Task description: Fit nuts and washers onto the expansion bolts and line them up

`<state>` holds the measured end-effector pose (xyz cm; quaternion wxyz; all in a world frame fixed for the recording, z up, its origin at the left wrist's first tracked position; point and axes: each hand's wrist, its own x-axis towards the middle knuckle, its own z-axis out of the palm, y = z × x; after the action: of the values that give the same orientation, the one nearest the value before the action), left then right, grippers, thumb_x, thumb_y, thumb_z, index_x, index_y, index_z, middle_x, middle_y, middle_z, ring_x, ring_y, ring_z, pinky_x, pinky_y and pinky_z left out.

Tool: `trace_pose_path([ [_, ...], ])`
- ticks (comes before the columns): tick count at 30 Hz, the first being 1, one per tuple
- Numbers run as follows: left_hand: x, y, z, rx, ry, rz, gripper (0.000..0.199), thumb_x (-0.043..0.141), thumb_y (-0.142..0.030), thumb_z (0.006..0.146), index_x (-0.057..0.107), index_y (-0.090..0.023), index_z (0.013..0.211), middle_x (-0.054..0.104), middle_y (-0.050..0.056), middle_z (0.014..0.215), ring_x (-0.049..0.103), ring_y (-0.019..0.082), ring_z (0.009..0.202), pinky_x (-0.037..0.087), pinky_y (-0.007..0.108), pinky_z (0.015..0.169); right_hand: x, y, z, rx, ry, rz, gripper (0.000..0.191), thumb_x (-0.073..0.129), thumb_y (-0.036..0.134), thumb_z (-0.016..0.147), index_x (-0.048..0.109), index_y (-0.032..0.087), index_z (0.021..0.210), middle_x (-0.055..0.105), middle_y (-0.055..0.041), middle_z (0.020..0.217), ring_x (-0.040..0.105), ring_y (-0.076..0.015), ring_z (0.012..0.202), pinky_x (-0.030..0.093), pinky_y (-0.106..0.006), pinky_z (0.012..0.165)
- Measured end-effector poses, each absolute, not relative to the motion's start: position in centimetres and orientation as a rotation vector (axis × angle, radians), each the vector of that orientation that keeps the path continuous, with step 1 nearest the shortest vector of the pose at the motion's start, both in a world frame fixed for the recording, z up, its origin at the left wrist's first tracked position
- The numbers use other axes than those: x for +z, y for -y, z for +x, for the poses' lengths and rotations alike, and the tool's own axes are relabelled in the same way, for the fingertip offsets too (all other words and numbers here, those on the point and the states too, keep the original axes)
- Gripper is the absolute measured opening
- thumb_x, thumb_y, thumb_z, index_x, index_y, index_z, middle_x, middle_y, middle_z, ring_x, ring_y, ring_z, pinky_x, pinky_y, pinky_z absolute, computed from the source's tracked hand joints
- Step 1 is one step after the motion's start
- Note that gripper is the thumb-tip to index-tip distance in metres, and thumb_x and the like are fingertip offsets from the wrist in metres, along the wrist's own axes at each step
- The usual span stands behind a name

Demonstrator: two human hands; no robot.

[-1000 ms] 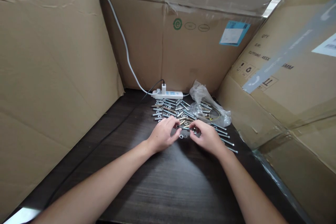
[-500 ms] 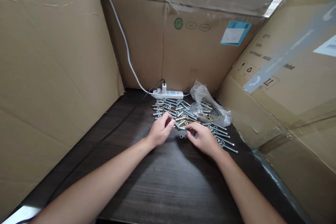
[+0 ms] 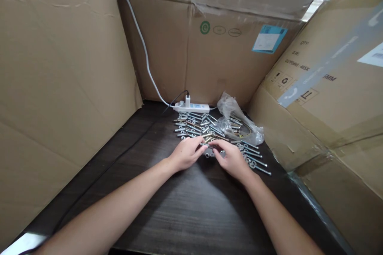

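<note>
Both my hands meet over the table at the near side of a spread of metal hardware. Between their fingertips lies a thin metal bolt, roughly level and partly hidden. My left hand is closed, thumb and fingers pinching at the bolt's left end. From the other side my right hand pinches the bolt's right part. Just under the fingertips two loose nuts rest on the dark tabletop. Several bolts and sleeves lie in rows behind the hands, and long bolts with washers lie right of my right hand.
A white power strip with a plugged-in adapter sits behind the hardware. A clear plastic bag covers some pieces. Cardboard boxes wall the dark table on three sides. A black cable crosses its left part.
My left hand has moved slightly right and down, its fingertips now at the bolt, where a gap showed before. My right hand has hardly moved.
</note>
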<state>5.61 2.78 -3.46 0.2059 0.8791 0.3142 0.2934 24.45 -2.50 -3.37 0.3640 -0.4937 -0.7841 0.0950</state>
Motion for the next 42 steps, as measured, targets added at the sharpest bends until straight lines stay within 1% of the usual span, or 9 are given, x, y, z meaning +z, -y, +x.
trace_pose_path([
  [3, -3.8, -2.9, 5.7, 0.760, -0.859, 2.457, 0.019, 0.043, -0.035, 0.092, 0.053, -0.020, 0.090, 0.061, -0.001, 0.078, 0.056, 0.015, 0.073, 0.038, 0.025, 0.067, -3.4, 2.7, 23.9, 0.357, 2.029, -1.236, 0.029, 0.052, 0.013, 0.081, 0.058, 0.021, 0.108, 0.064, -0.0040, 0.097, 0.061, -0.0150, 0.077, 0.050, -0.029, 0.076],
  [5, -3.8, -2.9, 5.7, 0.732, -0.864, 2.467, 0.019, 0.045, -0.036, 0.091, 0.054, -0.020, 0.089, 0.062, -0.001, 0.078, 0.057, 0.016, 0.074, 0.039, 0.025, 0.068, -3.3, 2.8, 23.8, 0.388, 2.013, -1.242, 0.025, 0.054, 0.015, 0.081, 0.059, 0.020, 0.105, 0.064, -0.0035, 0.092, 0.060, -0.0142, 0.072, 0.050, -0.028, 0.071],
  [9, -3.5, -2.8, 5.6, 0.717, -0.882, 2.476, 0.023, 0.040, -0.038, 0.094, 0.054, -0.020, 0.091, 0.062, 0.000, 0.079, 0.057, 0.016, 0.075, 0.039, 0.025, 0.068, -3.4, 2.6, 24.0, 0.366, 1.986, -1.289, 0.016, 0.053, 0.018, 0.084, 0.062, 0.020, 0.098, 0.064, -0.0039, 0.088, 0.059, -0.0153, 0.073, 0.049, -0.028, 0.070],
  [12, -3.2, -2.6, 5.6, 0.780, -0.903, 2.483, 0.023, 0.035, -0.033, 0.095, 0.052, -0.019, 0.089, 0.060, 0.000, 0.078, 0.055, 0.015, 0.072, 0.038, 0.025, 0.067, -3.4, 2.5, 24.1, 0.360, 1.973, -1.294, 0.016, 0.053, 0.020, 0.085, 0.062, 0.019, 0.098, 0.065, -0.0046, 0.090, 0.059, -0.0160, 0.076, 0.049, -0.028, 0.071],
  [18, -3.2, -2.8, 5.5, 1.017, -0.900, 2.411, 0.019, 0.040, -0.026, 0.092, 0.046, -0.018, 0.076, 0.049, -0.001, 0.073, 0.045, 0.012, 0.067, 0.035, 0.024, 0.062, -2.6, 2.5, 25.3, 0.302, 1.961, -1.326, 0.023, 0.050, 0.020, 0.084, 0.061, 0.019, 0.104, 0.064, -0.0056, 0.097, 0.059, -0.0144, 0.071, 0.048, -0.026, 0.066],
  [23, -3.8, -3.3, 5.5, 1.034, -0.897, 2.311, 0.018, 0.042, -0.021, 0.088, 0.042, -0.018, 0.070, 0.043, -0.003, 0.067, 0.040, 0.011, 0.061, 0.032, 0.023, 0.057, -1.7, 2.2, 28.0, 0.132, 1.937, -1.634, 0.019, 0.048, 0.019, 0.080, 0.066, 0.020, 0.085, 0.067, -0.0026, 0.084, 0.059, -0.0161, 0.071, 0.044, -0.026, 0.064],
  [28, -3.6, -3.1, 5.3, 0.960, -0.867, 2.270, 0.014, 0.045, -0.023, 0.086, 0.046, -0.017, 0.073, 0.047, -0.003, 0.068, 0.043, 0.010, 0.062, 0.035, 0.023, 0.058, -1.2, 2.4, 28.4, 0.145, 2.022, -1.829, 0.018, 0.050, 0.022, 0.078, 0.068, 0.023, 0.081, 0.068, 0.0001, 0.077, 0.059, -0.0155, 0.065, 0.039, -0.025, 0.058],
  [36, -1.7, -3.4, 2.2, 0.834, -0.801, 2.348, 0.008, 0.048, -0.022, 0.081, 0.051, -0.017, 0.075, 0.053, -0.001, 0.074, 0.050, 0.012, 0.069, 0.041, 0.024, 0.066, -1.6, 2.5, 27.0, 0.257, 2.131, -1.746, 0.016, 0.052, 0.024, 0.077, 0.067, 0.022, 0.082, 0.068, -0.0003, 0.079, 0.059, -0.0151, 0.069, 0.039, -0.024, 0.060],
  [42, -1.9, -3.5, 1.1, 0.718, -0.810, 2.391, 0.007, 0.047, -0.023, 0.083, 0.050, -0.018, 0.079, 0.056, 0.000, 0.077, 0.052, 0.013, 0.070, 0.042, 0.025, 0.067, -2.0, 2.7, 26.1, 0.307, 2.186, -1.712, 0.014, 0.055, 0.025, 0.078, 0.067, 0.023, 0.085, 0.068, 0.0002, 0.079, 0.060, -0.0150, 0.068, 0.040, -0.025, 0.060],
])
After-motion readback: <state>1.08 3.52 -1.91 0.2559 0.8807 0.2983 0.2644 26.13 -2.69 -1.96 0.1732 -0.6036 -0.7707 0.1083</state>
